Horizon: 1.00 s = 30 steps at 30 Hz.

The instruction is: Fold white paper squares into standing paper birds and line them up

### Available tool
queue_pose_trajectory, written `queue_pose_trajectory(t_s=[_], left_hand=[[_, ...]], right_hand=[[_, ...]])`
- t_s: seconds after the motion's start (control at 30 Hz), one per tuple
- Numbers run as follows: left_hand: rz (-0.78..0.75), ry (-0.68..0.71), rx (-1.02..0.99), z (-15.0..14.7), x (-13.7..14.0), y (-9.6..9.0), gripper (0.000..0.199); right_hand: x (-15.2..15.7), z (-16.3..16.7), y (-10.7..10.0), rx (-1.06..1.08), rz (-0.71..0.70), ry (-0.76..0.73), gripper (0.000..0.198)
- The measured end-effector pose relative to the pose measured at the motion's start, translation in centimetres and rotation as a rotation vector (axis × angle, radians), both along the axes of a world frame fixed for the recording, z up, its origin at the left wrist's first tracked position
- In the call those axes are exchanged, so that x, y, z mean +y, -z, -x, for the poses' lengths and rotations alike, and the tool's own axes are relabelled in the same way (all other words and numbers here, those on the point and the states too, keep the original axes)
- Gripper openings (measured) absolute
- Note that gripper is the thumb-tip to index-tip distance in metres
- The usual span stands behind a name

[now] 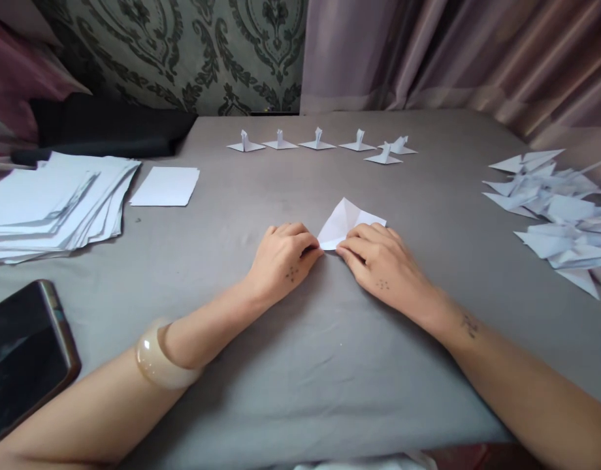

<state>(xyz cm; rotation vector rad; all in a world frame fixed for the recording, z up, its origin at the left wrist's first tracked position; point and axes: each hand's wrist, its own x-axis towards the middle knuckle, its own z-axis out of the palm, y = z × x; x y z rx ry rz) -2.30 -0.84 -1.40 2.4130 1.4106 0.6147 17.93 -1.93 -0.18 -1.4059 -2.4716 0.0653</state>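
Observation:
A small white sheet of paper (340, 220) with crease lines stands partly raised from the grey cloth in front of me. My left hand (287, 253) pinches its left corner between thumb and fingers. On the other side, my right hand (376, 256) is closed on the lower right part of the same sheet, covering some of it. Behind the sheet, several folded paper figures (317, 140) with upright tips stand in a row near the table's far edge.
At the left lie a stack of large paper sheets (50, 202), a stack of small squares (166, 186), a black cloth (104, 124) and a phone (23, 359). A pile of pointed folded papers (565, 209) is at the right. Curtains (428, 52) hang behind the table (261, 405).

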Motion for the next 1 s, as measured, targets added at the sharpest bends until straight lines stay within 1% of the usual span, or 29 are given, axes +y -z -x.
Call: queue_pose_trajectory(t_s=[0.2, 0.33, 0.47, 0.67, 0.9, 1.0], left_hand=[[0.084, -0.064, -0.127, -0.3, 0.4, 0.0, 0.015], [0.128, -0.119, -0.135, -0.6, 0.5, -0.2, 0.014], [0.129, -0.145, -0.111, -0.8, 0.6, -0.1, 0.016], [0.134, -0.150, -0.072, -0.9, 0.8, -0.1, 0.016], [0.233, -0.178, -0.080, -1.0, 0.9, -0.5, 0.013], [0.223, -0.172, -0.085, -1.0, 1.0, -0.5, 0.010]], right_hand=[[1.5, 0.5, -0.9, 0.077, 0.179, 0.084, 0.024], [2.3, 0.8, -1.8, 0.045, 0.271, 0.138, 0.023], [2.7, 1.1, -2.5, 0.017, 0.341, 0.181, 0.022], [3.2, 1.2, -2.8, -0.029, 0.378, 0.195, 0.019], [3.7, 1.3, -2.8, -0.064, 0.401, 0.201, 0.016], [3.9, 1.4, -2.9, -0.075, 0.408, 0.200, 0.016]])
